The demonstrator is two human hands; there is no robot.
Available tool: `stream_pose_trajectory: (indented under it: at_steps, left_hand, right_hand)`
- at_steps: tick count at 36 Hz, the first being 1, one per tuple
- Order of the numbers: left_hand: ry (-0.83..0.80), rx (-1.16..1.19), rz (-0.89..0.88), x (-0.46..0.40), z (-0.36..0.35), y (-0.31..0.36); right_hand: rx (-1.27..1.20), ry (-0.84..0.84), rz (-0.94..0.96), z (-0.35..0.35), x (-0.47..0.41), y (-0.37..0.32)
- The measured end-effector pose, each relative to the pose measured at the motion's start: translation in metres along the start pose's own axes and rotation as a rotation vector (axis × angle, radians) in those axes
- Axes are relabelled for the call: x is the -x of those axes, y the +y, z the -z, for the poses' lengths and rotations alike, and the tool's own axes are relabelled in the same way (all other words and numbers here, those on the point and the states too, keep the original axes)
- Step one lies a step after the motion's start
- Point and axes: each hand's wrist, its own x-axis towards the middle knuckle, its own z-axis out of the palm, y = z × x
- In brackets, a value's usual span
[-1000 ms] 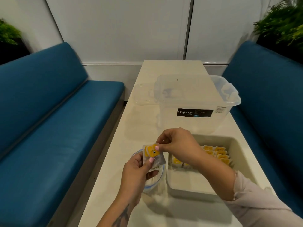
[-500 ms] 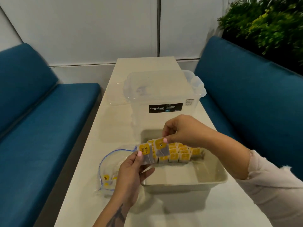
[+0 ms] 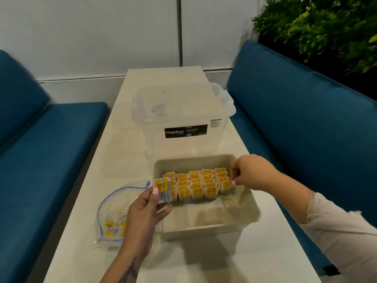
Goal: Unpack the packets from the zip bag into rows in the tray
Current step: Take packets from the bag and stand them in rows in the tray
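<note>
A beige tray (image 3: 253, 211) sits on the table with several yellow-labelled packets (image 3: 195, 184) standing in rows at its far half. My right hand (image 3: 251, 172) pinches one packet (image 3: 227, 186) at the right end of the front row, inside the tray. My left hand (image 3: 142, 209) holds a small stack of packets (image 3: 162, 189) upright, over the tray's left rim. The clear zip bag (image 3: 111, 219) with a blue seal lies open on the table left of the tray, a few packets still inside.
A clear Megabox storage box (image 3: 183, 115) stands just behind the tray, its lid beside it at the left. Blue benches (image 3: 51, 160) line both sides of the narrow white table (image 3: 204, 262). A green plant wall (image 3: 318, 27) rises at the back right.
My right hand carried a packet from my left hand's stack across to the right end of the tray's front row. The view swung right and closer to the tray.
</note>
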Motion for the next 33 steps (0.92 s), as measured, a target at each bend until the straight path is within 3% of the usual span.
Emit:
stream_pose_trajectory:
  at_steps: [12, 33]
  left_hand:
    - [0.011, -0.021, 0.023, -0.001, 0.003, -0.003]
    - [0.021, -0.035, 0.043, 0.002, 0.005, 0.002]
  right_hand:
    - [0.300, 0.146, 0.023, -0.030, -0.018, 0.005]
    - [0.333, 0.213, -0.026, -0.051, -0.022, 0.000]
